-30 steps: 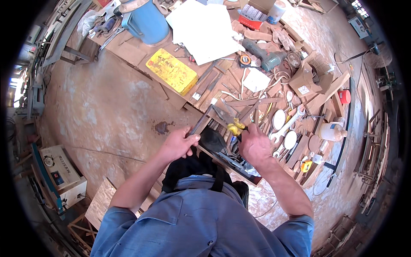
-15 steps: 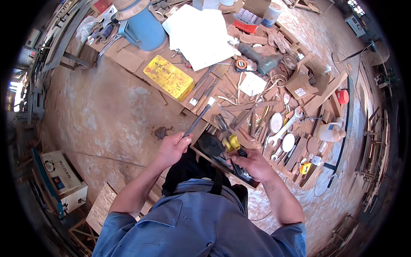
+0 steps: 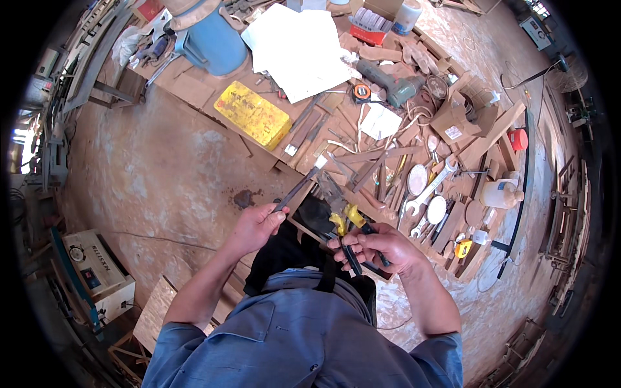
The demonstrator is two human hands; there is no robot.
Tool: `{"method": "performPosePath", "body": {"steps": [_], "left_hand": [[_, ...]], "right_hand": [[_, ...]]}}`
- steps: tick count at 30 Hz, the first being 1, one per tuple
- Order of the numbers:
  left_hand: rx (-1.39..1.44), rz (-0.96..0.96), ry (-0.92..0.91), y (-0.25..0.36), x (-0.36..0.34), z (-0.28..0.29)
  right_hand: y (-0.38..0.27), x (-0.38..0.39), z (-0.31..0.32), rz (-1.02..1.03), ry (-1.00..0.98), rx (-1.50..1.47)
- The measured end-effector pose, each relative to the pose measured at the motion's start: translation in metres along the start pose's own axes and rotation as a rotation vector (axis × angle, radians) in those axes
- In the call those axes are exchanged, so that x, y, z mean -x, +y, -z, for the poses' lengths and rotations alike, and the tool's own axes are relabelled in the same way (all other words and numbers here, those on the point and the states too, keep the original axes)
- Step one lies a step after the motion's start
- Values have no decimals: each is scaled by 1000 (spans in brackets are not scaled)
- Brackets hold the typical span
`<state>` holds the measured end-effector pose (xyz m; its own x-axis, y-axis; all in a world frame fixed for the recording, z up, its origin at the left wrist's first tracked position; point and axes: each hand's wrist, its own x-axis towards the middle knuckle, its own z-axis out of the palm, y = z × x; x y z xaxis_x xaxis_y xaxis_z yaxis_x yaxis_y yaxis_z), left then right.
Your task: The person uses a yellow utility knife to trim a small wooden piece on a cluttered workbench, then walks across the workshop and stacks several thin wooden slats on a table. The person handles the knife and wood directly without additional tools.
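My left hand [image 3: 257, 226] is closed round the near end of a slim dark bar [image 3: 295, 193] with a bright flat tip, like a chisel. The bar slants up and to the right, its tip close to the bench edge. In my right hand [image 3: 381, 246] are pliers with yellow-and-black handles [image 3: 350, 216]. Their handles are spread apart, and the metal jaws [image 3: 330, 187] point away from me. Beneath the pliers an open drawer [image 3: 312, 234] holds dark items I cannot make out. Both tools are apart from each other.
A cluttered bench carries a yellow box [image 3: 253, 115], a blue bucket [image 3: 213, 45], white paper sheets [image 3: 294, 52], a green power tool [image 3: 398, 87] and a tape measure [image 3: 361, 93]. Wrenches [image 3: 430, 187], a cardboard box [image 3: 462, 110] and a white jug [image 3: 501, 194] lie to the right.
The pliers have come up out of the drawer area, and their handles have spread in my right hand. My left hand and its bar have shifted slightly left and down.
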<state>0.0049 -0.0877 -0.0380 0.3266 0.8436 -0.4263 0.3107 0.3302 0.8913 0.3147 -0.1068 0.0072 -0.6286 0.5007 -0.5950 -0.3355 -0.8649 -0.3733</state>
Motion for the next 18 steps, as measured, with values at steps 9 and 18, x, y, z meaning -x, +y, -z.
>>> {"method": "performPosePath", "body": {"steps": [9,18], "left_hand": [[1,30,-29,-2,7,2],[15,32,-59,0,10,4]], "right_hand": [[3,1,1,-29,57,89],[12,3,4,31,89,181]]}}
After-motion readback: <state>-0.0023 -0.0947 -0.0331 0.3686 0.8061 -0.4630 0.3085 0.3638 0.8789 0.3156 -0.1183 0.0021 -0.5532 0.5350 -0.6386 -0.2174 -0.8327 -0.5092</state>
